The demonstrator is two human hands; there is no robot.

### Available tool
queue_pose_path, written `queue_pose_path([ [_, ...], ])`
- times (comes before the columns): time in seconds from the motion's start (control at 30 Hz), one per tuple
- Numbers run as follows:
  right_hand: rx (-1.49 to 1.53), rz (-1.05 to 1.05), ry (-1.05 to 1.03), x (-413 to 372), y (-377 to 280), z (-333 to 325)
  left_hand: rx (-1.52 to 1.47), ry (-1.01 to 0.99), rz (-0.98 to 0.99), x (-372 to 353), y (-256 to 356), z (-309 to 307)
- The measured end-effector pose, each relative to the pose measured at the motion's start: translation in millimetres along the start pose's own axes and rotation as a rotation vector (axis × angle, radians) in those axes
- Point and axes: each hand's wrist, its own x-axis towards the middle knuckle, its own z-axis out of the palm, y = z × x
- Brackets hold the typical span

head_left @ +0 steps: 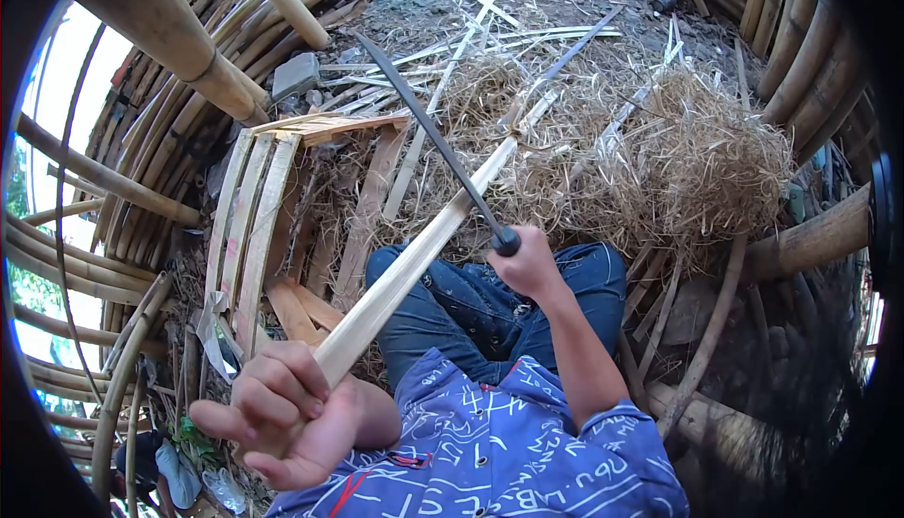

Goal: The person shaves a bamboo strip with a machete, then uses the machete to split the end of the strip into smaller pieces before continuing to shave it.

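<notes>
My left hand [282, 414] grips the near end of a long pale bamboo strip [424, 245] that slants up and away over my knees toward the shavings. My right hand [527, 264] holds the handle of a long dark blade [428, 132]; the blade crosses over the strip and points up to the left. I sit with blue jeans [471, 301] and a blue printed shirt [508, 443] in view below the hands.
A heap of dry bamboo shavings [678, 160] lies ahead and to the right. Split bamboo slats [254, 217] lie to the left. Thick bamboo poles [160, 19] ring the spot. A grey stone [297, 75] sits on the dirt.
</notes>
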Motion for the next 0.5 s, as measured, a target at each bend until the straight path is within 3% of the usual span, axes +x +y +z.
queue_pose_path([
  [0.13,0.006,-0.015,0.000,23,2,3,-0.018,-0.027,0.004,1,2,2],
  [0.17,0.040,0.084,-0.041,27,10,4,-0.013,-0.028,0.004,1,3,4],
  [0.23,-0.007,0.075,-0.039,27,15,5,0.123,-0.002,0.059,-2,3,13],
  [0.33,0.037,0.091,-0.021,23,18,6,0.041,-0.001,0.083,4,-3,10],
  [0.5,-0.048,0.010,0.019,21,44,16,0.007,0.027,0.016,17,-9,-7],
])
